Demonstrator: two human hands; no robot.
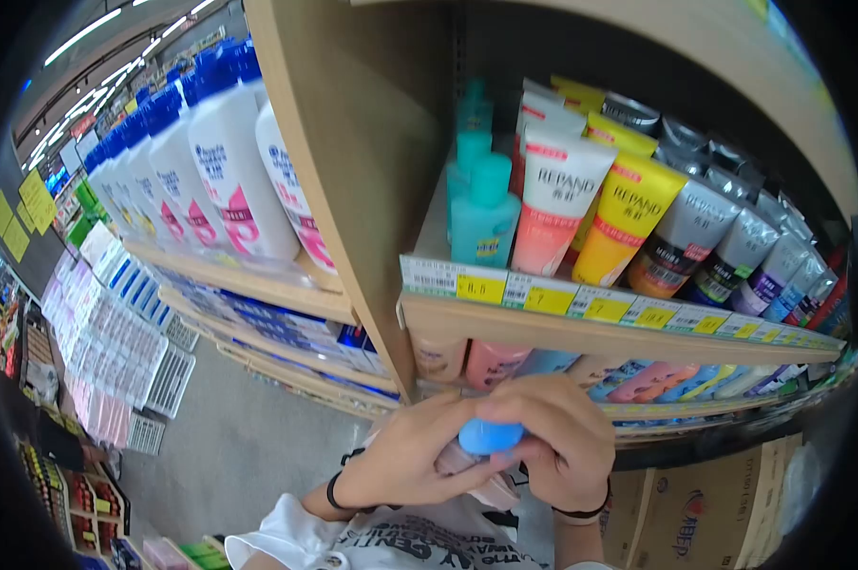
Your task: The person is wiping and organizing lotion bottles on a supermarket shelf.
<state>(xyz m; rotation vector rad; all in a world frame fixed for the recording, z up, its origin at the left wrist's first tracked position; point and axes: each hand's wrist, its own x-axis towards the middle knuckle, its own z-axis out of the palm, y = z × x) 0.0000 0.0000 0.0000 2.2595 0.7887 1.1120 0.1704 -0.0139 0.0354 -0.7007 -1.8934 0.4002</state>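
Observation:
A small bottle with a rounded blue cap is held in front of my chest, at the lower middle of the view. My left hand is closed around its body, of which a pale, see-through part shows between the fingers. On the cap's other side, my right hand is closed too, its fingers curled over and against the cap. Most of the bottle is hidden by my hands, and its label cannot be read. Just beyond my hands is a shelf edge with several bottles below it, among them a pink bottle.
Upright tubes, including a yellow tube, and a teal bottle line the shelf ahead, above price tags. A wooden divider separates white pump bottles at left. Cardboard boxes stand low at right.

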